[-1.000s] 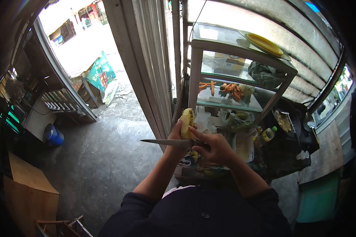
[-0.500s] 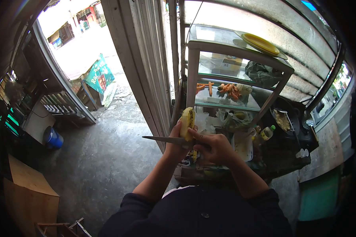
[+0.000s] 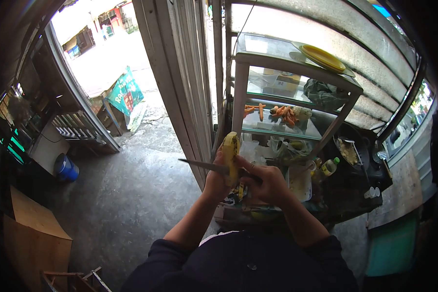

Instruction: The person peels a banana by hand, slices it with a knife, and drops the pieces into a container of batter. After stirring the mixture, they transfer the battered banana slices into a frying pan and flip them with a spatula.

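Note:
A yellow banana-like fruit with dark marks (image 3: 231,146) stands upright in my left hand (image 3: 217,181), whose fingers wrap round its lower part. My right hand (image 3: 267,182) is closed on the handle of a knife (image 3: 204,165). The blade points left and lies across the fruit at the left hand. My right thumb and fingers are close beside the fruit. Below the hands, yellow and dark pieces (image 3: 238,192) show in part; I cannot make out what they are.
Ahead stands a glass display case (image 3: 241,82) with carrots (image 3: 284,115) and bags on its shelves. A yellow plate (image 3: 323,57) is on top. To the right are a bottle (image 3: 329,167), a tray (image 3: 301,184) and a pan (image 3: 348,151). A blue bucket (image 3: 66,168) stands left.
The knife blade has tilted, its tip now higher relative to the handle, and crosses the fruit. The view has shifted slightly. Both hands keep their holds.

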### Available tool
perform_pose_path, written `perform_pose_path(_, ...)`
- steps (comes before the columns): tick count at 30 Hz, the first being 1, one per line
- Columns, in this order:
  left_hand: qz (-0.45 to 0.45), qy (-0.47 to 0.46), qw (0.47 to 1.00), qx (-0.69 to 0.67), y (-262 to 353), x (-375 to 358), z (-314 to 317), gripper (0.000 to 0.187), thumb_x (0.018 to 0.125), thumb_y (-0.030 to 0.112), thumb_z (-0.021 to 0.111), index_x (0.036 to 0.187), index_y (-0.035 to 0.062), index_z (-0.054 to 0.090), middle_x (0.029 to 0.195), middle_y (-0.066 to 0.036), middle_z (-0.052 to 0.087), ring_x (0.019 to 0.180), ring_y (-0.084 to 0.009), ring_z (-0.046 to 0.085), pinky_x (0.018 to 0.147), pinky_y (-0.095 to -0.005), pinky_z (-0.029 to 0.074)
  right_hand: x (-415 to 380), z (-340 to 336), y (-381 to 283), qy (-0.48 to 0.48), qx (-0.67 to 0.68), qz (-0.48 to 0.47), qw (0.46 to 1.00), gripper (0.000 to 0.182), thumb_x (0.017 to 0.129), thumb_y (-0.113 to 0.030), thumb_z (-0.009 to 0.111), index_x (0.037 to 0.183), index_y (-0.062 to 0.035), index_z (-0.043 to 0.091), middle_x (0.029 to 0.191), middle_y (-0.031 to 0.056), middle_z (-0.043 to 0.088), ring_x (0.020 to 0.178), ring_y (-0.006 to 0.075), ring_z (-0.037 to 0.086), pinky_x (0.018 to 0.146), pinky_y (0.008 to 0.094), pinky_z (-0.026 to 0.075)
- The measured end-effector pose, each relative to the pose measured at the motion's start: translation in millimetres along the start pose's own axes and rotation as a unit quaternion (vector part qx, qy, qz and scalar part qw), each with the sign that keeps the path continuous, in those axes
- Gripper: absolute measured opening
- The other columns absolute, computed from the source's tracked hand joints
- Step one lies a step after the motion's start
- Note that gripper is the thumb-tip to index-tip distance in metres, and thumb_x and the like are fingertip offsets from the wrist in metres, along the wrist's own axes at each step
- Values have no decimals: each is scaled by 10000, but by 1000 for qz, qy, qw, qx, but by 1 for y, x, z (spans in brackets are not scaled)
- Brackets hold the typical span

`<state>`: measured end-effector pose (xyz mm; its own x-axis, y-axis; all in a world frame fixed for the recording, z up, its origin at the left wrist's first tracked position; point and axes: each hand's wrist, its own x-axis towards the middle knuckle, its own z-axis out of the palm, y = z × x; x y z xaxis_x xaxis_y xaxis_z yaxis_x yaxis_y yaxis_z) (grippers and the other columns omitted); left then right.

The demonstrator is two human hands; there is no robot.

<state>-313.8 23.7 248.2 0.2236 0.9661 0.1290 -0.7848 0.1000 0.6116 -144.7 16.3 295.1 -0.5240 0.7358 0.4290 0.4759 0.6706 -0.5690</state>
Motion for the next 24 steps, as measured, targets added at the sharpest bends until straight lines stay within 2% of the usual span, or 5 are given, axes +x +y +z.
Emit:
perform_pose_path(4, 2, 24, 1000, 19, -6, 2, -6, 462, 974, 490, 345, 1183, 100, 477, 944, -69, 584, 799, -159, 612, 514, -249, 489, -2, -7, -11, -11, 43, 79, 996, 673, 765, -107, 717, 1379, -200, 459, 718, 125, 635, 567, 237, 590, 618, 314, 483)
perform_pose_path(6, -22, -49, 998, 19, -3, 1, -10, 516, 994, 435, 314, 1420, 145, 288, 1056, -71, 535, 853, -141, 589, 540, -239, 497, -2, -8, -13, -12, 33, 91, 995, 657, 771, -118, 714, 1375, -194, 465, 729, 131, 637, 589, 235, 601, 626, 319, 485)
perform_pose_path(10, -26, -15, 999, 23, -5, -1, 2, 508, 998, 424, 312, 1416, 137, 296, 1118, -79, 512, 925, -159, 581, 633, -272, 530, -4, -9, -8, -11, -16, 67, 998, 630, 780, -123, 707, 1365, -171, 477, 757, 140, 640, 638, 232, 617, 642, 320, 485)
perform_pose_path(12, -9, 77, 995, 59, -8, -2, 12, 506, 973, 507, 328, 1211, 83, 470, 940, -74, 594, 737, -160, 604, 473, -248, 466, -7, -4, 1, 8, -22, 40, 999, 626, 801, -182, 690, 1379, -218, 453, 715, 102, 617, 604, 228, 607, 601, 336, 480)
perform_pose_path(24, 42, -28, 991, 124, -11, -4, 14, 512, 989, 451, 335, 1314, 62, 411, 1053, -87, 580, 850, -153, 605, 679, -273, 515, -6, -29, -8, -17, 67, 91, 993, 687, 806, -217, 705, 1417, -228, 390, 667, 91, 630, 551, 233, 603, 601, 324, 484)
